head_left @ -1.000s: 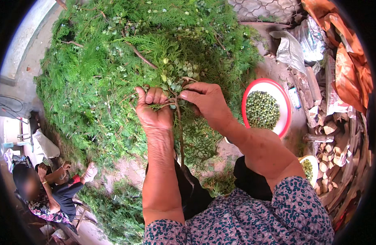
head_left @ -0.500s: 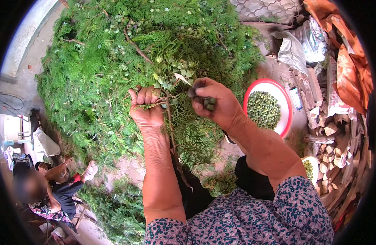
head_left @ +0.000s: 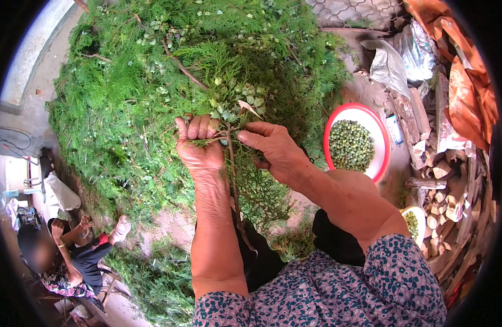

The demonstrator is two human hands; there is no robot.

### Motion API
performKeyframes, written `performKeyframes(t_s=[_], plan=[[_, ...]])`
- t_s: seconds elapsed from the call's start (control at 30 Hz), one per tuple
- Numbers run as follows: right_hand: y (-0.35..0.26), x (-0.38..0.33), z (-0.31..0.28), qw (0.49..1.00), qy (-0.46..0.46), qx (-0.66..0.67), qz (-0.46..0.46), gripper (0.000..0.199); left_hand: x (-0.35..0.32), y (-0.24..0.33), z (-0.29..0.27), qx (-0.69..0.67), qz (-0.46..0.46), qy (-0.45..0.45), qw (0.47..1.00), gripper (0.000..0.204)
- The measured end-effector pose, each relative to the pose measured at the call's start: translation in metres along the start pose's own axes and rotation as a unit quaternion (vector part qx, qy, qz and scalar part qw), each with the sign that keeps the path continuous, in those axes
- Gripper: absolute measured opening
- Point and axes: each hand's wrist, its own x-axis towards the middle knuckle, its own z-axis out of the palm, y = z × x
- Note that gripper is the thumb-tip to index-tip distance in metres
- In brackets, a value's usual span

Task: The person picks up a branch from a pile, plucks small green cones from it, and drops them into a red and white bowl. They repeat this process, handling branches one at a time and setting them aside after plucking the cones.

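Note:
My left hand [head_left: 199,144] grips a green conifer branch [head_left: 233,180] by its woody stem, which hangs down between my forearms. A cluster of pale green cones [head_left: 237,101] sits at the branch's top, just above my fingers. My right hand [head_left: 273,150] pinches the stem right beside the left hand, below the cones. Both hands are over a big heap of feathery green branches [head_left: 131,103].
A red-rimmed white bowl [head_left: 334,121] full of green cones stands to the right. A smaller bowl [head_left: 418,215] with cones is lower right, beside stacked firewood [head_left: 452,185]. Sacks and orange cloth [head_left: 469,82] lie at upper right. Another person [head_left: 65,256] sits at lower left.
My right hand came back from the right to the stem beside my left hand. The branch now stands a little higher, its cone cluster above my fingers.

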Motion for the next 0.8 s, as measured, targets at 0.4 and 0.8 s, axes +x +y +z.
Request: performKeyframes(t_s=[0.4,0.8], plan=[[0.000,-0.008,-0.025,0.994,-0.091,0.013,0.054,0.021,0.011,0.031,-0.021,-0.017,0.005,-0.054,0.998,0.024],[0.008,0.009,-0.018,0.966,-0.163,0.200,0.029,0.031,0.012,0.028,-0.024,0.009,-0.006,-0.045,0.999,0.022]])
